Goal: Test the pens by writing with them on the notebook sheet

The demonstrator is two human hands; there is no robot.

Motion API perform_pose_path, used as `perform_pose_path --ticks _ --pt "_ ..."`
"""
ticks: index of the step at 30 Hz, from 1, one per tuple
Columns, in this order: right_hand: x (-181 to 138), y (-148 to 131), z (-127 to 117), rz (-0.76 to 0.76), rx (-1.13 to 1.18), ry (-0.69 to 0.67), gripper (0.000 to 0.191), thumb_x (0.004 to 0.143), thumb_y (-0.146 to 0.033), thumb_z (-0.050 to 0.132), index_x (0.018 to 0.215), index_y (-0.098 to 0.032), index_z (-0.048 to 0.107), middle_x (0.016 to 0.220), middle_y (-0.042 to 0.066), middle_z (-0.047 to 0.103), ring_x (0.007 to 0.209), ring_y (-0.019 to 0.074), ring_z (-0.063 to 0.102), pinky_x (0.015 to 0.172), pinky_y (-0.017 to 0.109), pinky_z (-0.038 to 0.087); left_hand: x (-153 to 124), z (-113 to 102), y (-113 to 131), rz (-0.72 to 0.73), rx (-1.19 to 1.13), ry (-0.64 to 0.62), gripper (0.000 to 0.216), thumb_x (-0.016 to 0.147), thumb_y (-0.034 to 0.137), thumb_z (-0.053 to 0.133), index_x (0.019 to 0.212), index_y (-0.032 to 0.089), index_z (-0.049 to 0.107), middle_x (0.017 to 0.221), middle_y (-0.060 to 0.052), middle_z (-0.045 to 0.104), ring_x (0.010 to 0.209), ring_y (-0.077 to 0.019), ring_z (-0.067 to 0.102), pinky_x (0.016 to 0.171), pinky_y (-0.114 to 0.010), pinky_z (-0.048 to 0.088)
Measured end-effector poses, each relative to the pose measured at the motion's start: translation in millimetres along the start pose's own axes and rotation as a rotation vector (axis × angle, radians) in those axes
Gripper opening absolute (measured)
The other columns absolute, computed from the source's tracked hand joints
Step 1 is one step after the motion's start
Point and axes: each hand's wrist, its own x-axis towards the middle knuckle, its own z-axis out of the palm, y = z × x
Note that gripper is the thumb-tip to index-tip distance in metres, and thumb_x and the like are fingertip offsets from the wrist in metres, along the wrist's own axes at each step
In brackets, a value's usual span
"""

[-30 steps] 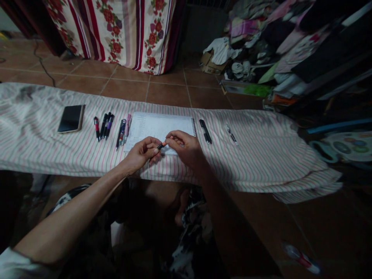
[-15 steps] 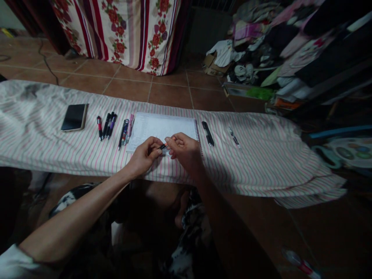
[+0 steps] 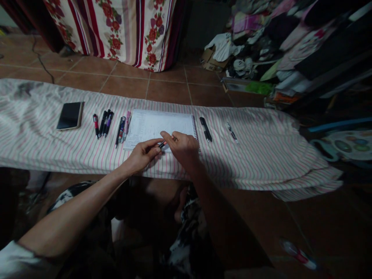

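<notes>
A small dark pen with an orange-red part (image 3: 162,144) is held between my two hands, over the near edge of a spiral notebook (image 3: 162,122). My left hand (image 3: 143,155) pinches its dark end between thumb and fingers. On the other end, the fingers of my right hand (image 3: 183,147) are curled, with the thumb lying along the top; they hide most of that end. Left of the notebook lie several pens (image 3: 122,128), and farther left a group of dark pens (image 3: 105,124) beside a red and black pen (image 3: 96,126).
A dark-screened phone (image 3: 69,115) lies at the left on the striped cloth (image 3: 255,155). Right of the notebook are a black pen (image 3: 205,129) and a thin clear-and-black pen (image 3: 232,133). Clothes (image 3: 221,48) are heaped on the floor beyond. A bottle (image 3: 299,254) lies lower right.
My right hand has turned, its thumb now raised and fingers curled more tightly around the pen's end. My left hand keeps its pinch. The whole view has shifted slightly.
</notes>
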Motion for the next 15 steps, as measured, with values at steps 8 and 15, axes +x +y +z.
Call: perform_pose_path --ticks 8,15 --pt "0.9 -0.5 -1.9 0.113 0.588 -0.146 0.034 0.085 -0.041 0.045 0.111 -0.022 0.055 0.080 0.002 0.065 0.066 0.0138 0.060 0.064 0.025 0.045 3.6 -5.6 8.7 -0.203 -0.369 -0.040 0.040 0.065 0.022 0.073 0.102 0.011 0.065 0.061 0.000 0.058 0.045 -0.0032 0.041 0.044 -0.019 0.029" --pt "4.4 5.0 -5.9 0.142 0.960 -0.233 0.024 0.076 -0.031 0.054 0.097 -0.022 0.064 0.094 0.003 0.065 0.081 0.0152 0.063 0.070 0.026 0.052 3.8 -8.8 8.9 -0.166 -0.421 -0.134 0.040 0.069 0.022 0.070 0.106 0.012 0.060 0.060 0.001 0.056 0.046 -0.0051 0.044 0.046 -0.019 0.032"
